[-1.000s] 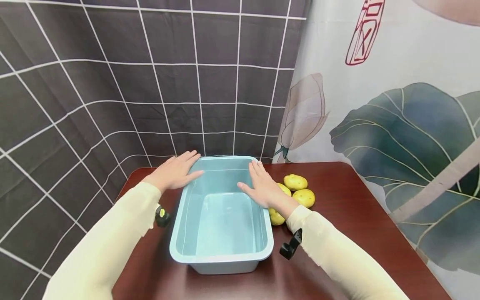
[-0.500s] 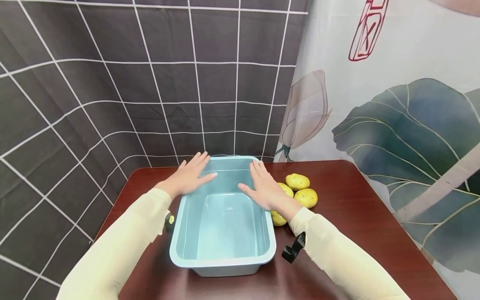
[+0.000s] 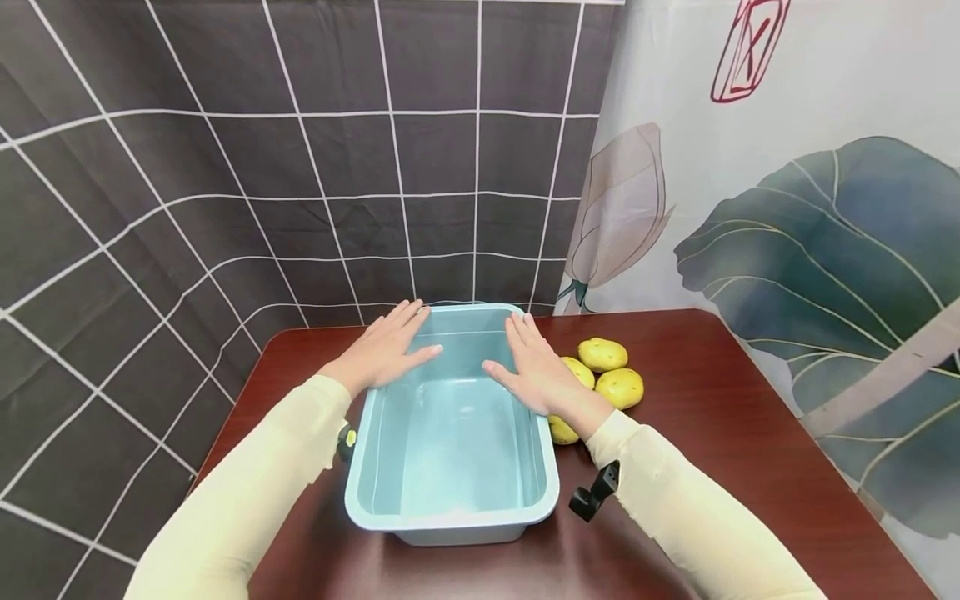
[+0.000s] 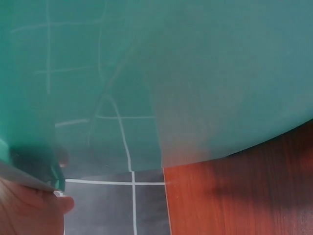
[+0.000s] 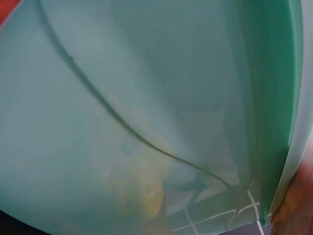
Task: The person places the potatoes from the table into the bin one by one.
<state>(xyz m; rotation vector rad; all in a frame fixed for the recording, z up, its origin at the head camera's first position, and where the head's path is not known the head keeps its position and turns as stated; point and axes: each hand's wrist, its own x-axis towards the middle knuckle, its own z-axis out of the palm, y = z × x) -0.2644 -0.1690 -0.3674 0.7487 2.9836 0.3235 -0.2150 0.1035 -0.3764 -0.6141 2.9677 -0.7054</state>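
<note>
A light blue plastic basin [image 3: 450, 523] stands on the table, its inside bare. Over its far left rim lies my left hand [image 3: 378, 354], fingers extended and thumb spread above the inside. Opposite, my right hand [image 3: 542, 379] rests along the right rim with straight fingers pointing away and its thumb inward. The glossy outer wall [image 4: 210, 88] fills most of the left wrist view, with part of the left hand [image 4: 34, 208] at the lower left. In the right wrist view, the outer wall [image 5: 73, 147] mirrors yellow potatoes, and the right hand [image 5: 296, 203] shows at the lower right edge.
Several yellow potatoes [image 3: 619, 388] sit together on the dark red table [image 3: 697, 417], just right of the basin and partly behind the right hand. A dark gridded curtain [image 3: 322, 167] hangs behind and to the left; a white leaf-print curtain [image 3: 750, 167] hangs at the right.
My left hand has shifted right, further over the basin's left rim. The right hand stays at the right rim. The head view has tilted slightly down.
</note>
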